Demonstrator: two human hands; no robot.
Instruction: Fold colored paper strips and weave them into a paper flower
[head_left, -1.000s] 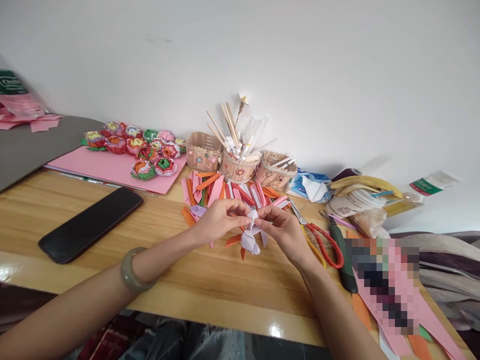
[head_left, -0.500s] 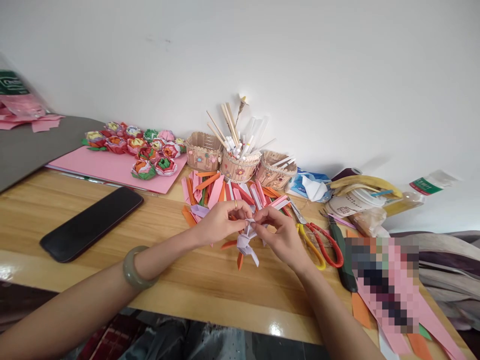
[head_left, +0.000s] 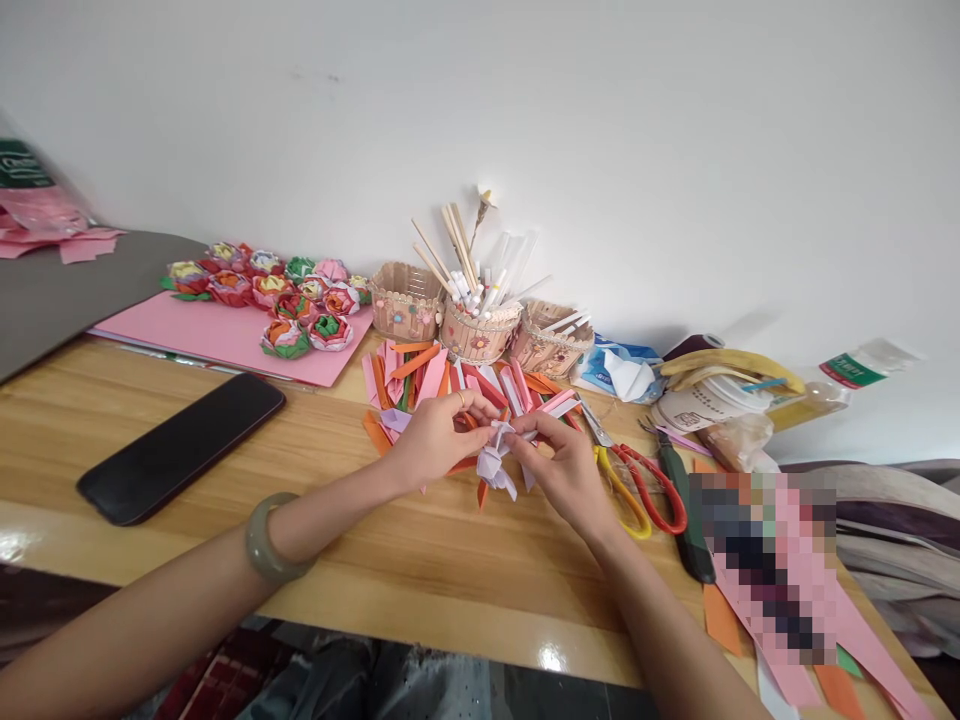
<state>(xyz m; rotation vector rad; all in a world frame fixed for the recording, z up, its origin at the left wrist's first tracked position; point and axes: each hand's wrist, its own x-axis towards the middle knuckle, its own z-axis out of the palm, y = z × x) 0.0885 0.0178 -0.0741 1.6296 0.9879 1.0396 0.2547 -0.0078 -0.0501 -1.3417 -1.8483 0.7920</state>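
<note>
A pale lilac folded paper piece [head_left: 495, 466] with several pointed petals is pinched between my two hands, just above the wooden table. The fingertips of my left hand [head_left: 442, 440] close on its upper left side. From the right, my right hand [head_left: 559, 462] grips its upper edge between thumb and forefinger. Orange tips of paper show behind and below it. Beyond my fingers lies a pile of folded paper strips [head_left: 431, 375] in pink, orange, red, green and lilac, partly covered by my hands.
Scissors [head_left: 649, 488] and a dark green-handled tool [head_left: 686, 520] lie to the right, near paper strips [head_left: 862, 620]. A black phone [head_left: 184, 445] rests left. Paper flowers [head_left: 285, 338] sit behind it. Small baskets [head_left: 480, 335] and a lidded cup [head_left: 712, 400] stand by the wall.
The lilac paper piece has turned and risen slightly, its lower petals now drawn in closer. My left fingers have shifted a little on it; both hands still hold it.
</note>
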